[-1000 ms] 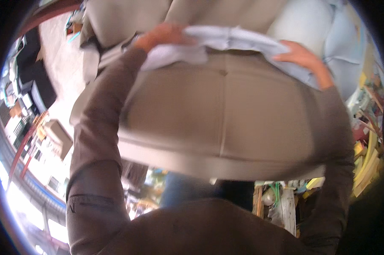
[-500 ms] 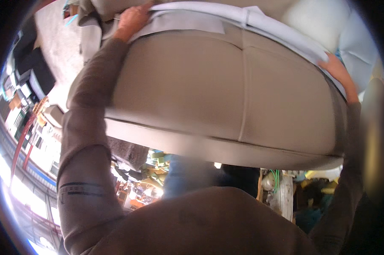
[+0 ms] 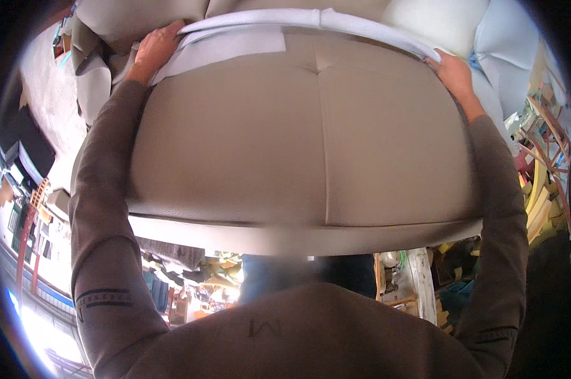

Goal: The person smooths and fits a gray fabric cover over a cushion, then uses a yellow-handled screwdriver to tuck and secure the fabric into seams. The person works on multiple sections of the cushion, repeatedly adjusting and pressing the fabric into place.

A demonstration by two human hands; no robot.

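A large beige upholstered cushion (image 3: 235, 139) spans the space before me, with a raised seam running from front to back right of its middle. Along its far edge lies a folded-over strip of white lining fabric (image 3: 361, 28), and a flat white flap spreads from it at the far left. At the far left corner, my left hand (image 3: 158, 50) is closed, its fingers curled over the edge of the lining fabric. My right hand (image 3: 455, 74) pinches the strip's right end at the far right corner. Both arms reach forward around the cushion's sides.
Behind the cushion are more beige upholstery pieces (image 3: 140, 22) and a puffy white pad (image 3: 434, 25). Yellow foam strips (image 3: 539, 192) and wooden pieces are piled at the right. A red post (image 3: 26, 237) stands to the left. Assorted scraps lie below the cushion's near edge.
The view has shifted, so cushion and hands appear farther left. The right hand appears higher, and the white strip looks narrower. Both hands keep hold of the lining fabric.
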